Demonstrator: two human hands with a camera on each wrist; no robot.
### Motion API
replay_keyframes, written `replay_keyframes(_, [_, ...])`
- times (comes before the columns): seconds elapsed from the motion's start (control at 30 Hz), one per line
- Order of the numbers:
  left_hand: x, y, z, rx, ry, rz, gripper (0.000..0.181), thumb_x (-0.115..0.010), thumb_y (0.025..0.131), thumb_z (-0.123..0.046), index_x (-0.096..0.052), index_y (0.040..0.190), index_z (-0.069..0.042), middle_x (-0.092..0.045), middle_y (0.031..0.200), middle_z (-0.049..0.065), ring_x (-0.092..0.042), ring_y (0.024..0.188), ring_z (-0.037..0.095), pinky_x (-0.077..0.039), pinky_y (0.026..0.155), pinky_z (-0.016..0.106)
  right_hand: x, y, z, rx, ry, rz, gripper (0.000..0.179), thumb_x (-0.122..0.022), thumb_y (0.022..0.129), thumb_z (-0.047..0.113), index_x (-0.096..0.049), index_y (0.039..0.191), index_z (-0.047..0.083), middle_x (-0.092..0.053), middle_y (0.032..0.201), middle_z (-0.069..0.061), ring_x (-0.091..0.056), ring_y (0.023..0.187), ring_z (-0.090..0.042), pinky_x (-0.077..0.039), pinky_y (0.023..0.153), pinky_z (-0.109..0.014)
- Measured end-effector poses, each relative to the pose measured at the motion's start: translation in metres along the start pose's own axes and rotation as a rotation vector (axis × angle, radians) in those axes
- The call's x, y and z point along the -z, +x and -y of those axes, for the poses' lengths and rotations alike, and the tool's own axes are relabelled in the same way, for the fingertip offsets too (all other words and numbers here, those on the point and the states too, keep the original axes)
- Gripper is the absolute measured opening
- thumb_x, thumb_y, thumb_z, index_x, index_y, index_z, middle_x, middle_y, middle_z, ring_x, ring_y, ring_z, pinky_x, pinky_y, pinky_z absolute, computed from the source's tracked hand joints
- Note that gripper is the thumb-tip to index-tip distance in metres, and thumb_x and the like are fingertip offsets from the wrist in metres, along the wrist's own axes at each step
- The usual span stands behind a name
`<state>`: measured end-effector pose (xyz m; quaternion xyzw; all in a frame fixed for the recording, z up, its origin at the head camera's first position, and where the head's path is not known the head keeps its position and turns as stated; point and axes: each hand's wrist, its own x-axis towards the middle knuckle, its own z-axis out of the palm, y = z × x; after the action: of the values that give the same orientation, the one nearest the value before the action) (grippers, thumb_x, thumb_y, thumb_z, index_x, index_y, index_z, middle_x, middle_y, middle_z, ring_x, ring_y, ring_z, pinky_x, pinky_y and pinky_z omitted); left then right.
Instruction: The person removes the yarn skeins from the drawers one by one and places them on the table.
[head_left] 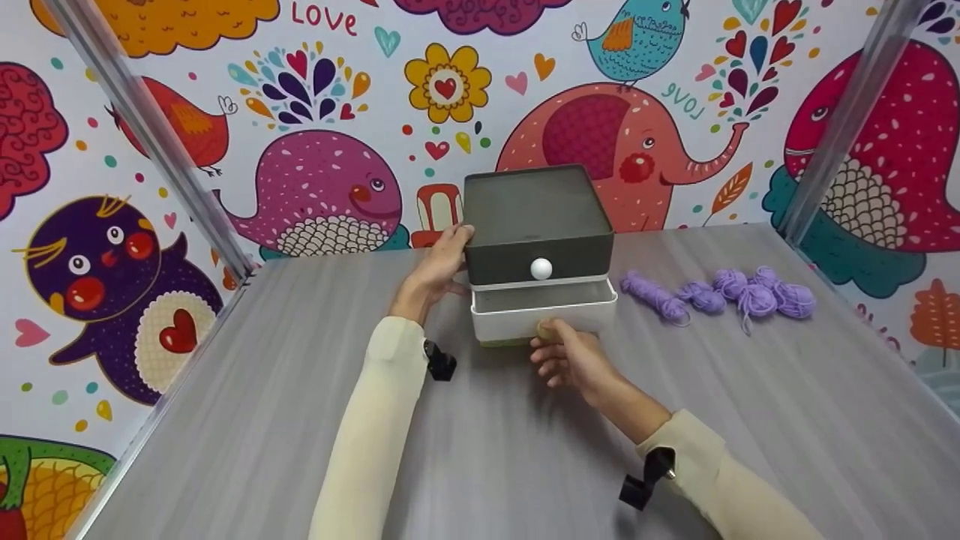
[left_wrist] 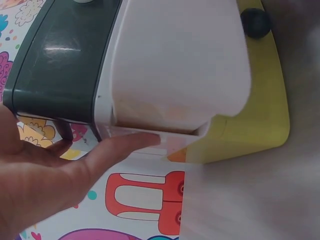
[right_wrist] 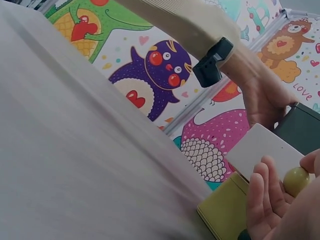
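Note:
A small stacked drawer box has a dark top drawer (head_left: 536,259) with a white knob, a white middle drawer (head_left: 495,324) pulled partly out, and a yellow-green bottom drawer (left_wrist: 260,120) with a dark knob. The white drawer's inside shows grey, with nothing visible in it from the head view. My right hand (head_left: 574,360) pinches this drawer's yellow-green knob (right_wrist: 297,181), its other fingers loosely bent below. At the box's left side, my left hand (head_left: 442,262) rests against the wall, thumb (left_wrist: 125,145) stretched along the side and fingers partly hidden.
Several purple yarn skeins (head_left: 750,292) lie on the grey table (head_left: 300,390) to the right of the box. Behind stands a wall (head_left: 450,150) printed with cartoon animals, with metal posts (head_left: 847,127) at the corners.

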<state>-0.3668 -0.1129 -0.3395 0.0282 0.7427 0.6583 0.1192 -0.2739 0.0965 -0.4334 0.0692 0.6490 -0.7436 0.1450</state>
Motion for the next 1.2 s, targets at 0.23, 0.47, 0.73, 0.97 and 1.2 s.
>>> replay_keyframes(0.23, [-0.001, 0.0, 0.0, -0.001, -0.004, 0.01, 0.062, -0.037, 0.107, -0.044, -0.017, 0.159, -0.016, -0.032, 0.157, 0.022, -0.031, 0.146, 0.046, -0.035, 0.104, 0.075, -0.001, 0.006, 0.003, 0.001, 0.006, -0.023, 0.042, -0.055, 0.095, 0.041, -0.067, 0.101, 0.001, -0.065, 0.07, 0.003, -0.056, 0.055, -0.009, -0.045, 0.05, -0.023])
replay_keyframes(0.47, [-0.001, 0.0, 0.001, -0.012, -0.001, 0.009, 0.061, -0.036, 0.107, -0.042, -0.017, 0.159, -0.015, -0.035, 0.154, 0.023, -0.033, 0.145, 0.047, -0.037, 0.102, 0.075, 0.001, 0.015, 0.003, 0.003, -0.01, -0.006, 0.042, -0.058, 0.094, 0.042, -0.067, 0.102, 0.002, -0.067, 0.071, 0.003, -0.058, 0.057, -0.009, -0.046, 0.051, -0.023])
replay_keyframes(0.73, [-0.002, -0.001, 0.001, -0.004, 0.006, -0.002, 0.063, -0.036, 0.107, -0.045, -0.017, 0.159, -0.016, -0.034, 0.156, 0.022, -0.032, 0.146, 0.046, -0.039, 0.102, 0.074, 0.002, 0.027, 0.0, 0.022, -0.027, -0.04, 0.045, -0.06, 0.094, 0.043, -0.068, 0.103, 0.0, -0.068, 0.07, 0.001, -0.06, 0.055, -0.01, -0.047, 0.049, -0.023])
replay_keyframes(0.97, [-0.002, 0.001, 0.001, -0.006, 0.01, 0.003, 0.062, -0.036, 0.107, -0.044, -0.019, 0.159, -0.015, -0.037, 0.153, 0.022, -0.034, 0.145, 0.045, -0.038, 0.104, 0.073, 0.002, 0.033, 0.001, 0.052, -0.045, -0.048, 0.047, -0.06, 0.095, 0.041, -0.068, 0.107, -0.003, -0.07, 0.072, 0.001, -0.063, 0.056, -0.01, -0.048, 0.049, -0.024])
replay_keyframes(1.2, [0.0, -0.001, 0.0, -0.01, 0.005, 0.001, 0.064, -0.036, 0.107, -0.042, -0.014, 0.16, -0.013, -0.03, 0.158, 0.023, -0.03, 0.147, 0.047, -0.036, 0.105, 0.074, 0.002, 0.037, 0.003, 0.069, -0.068, -0.032, 0.05, -0.061, 0.094, 0.042, -0.067, 0.111, -0.005, -0.071, 0.072, 0.001, -0.064, 0.059, -0.011, -0.048, 0.049, -0.024])
